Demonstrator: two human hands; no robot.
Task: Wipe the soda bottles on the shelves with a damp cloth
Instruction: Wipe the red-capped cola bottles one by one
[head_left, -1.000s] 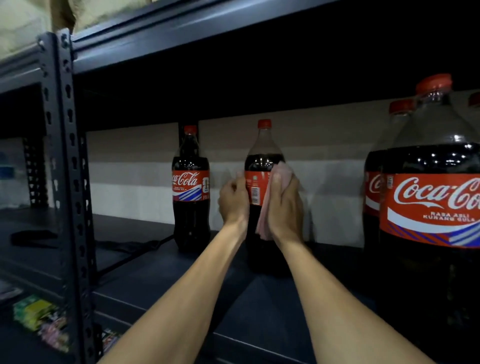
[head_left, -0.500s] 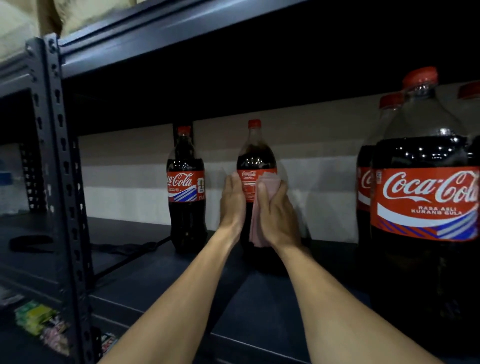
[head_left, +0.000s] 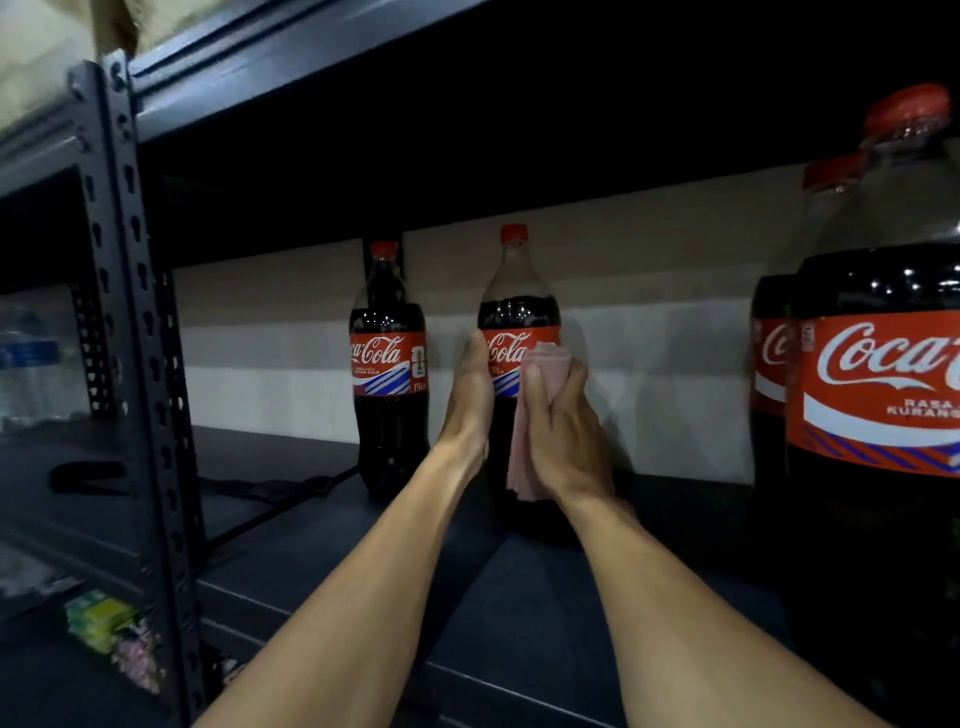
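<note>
On the head camera feed I watched from my remote station, a person reached both bare arms onto a dark metal shelf (head_left: 322, 545) toward the middle Coca-Cola bottle (head_left: 517, 312), which stood upright far back near the pale tiled wall (head_left: 649, 364), red cap on, its label facing the camera. The left hand (head_left: 470, 395) lay flat against the bottle's left side, fingers straight and held together, tips reaching the label's edge. The right hand (head_left: 563, 426) gripped a folded pink cloth (head_left: 548, 358), fingers curled round it, pressing it to the right part of the label; the cloth's loose end hung below the palm in front of the bottle's dark lower body.

Just left of it, apart from the hands, stood a smaller Coca-Cola bottle (head_left: 387, 374), upright and capped; a black cable (head_left: 270, 488) trailed across the shelf from near its base toward the left. At the near right a large Coca-Cola bottle (head_left: 883, 389) filled the frame's edge, with a second large bottle (head_left: 771, 353) just behind it, both upright with red caps.

A perforated steel upright (head_left: 140, 338) rose at the near left, carrying the upper shelf (head_left: 260, 57) overhead; below it, at the bottom left, I made out blurred green and pink packets (head_left: 101, 621), too soft to identify.
</note>
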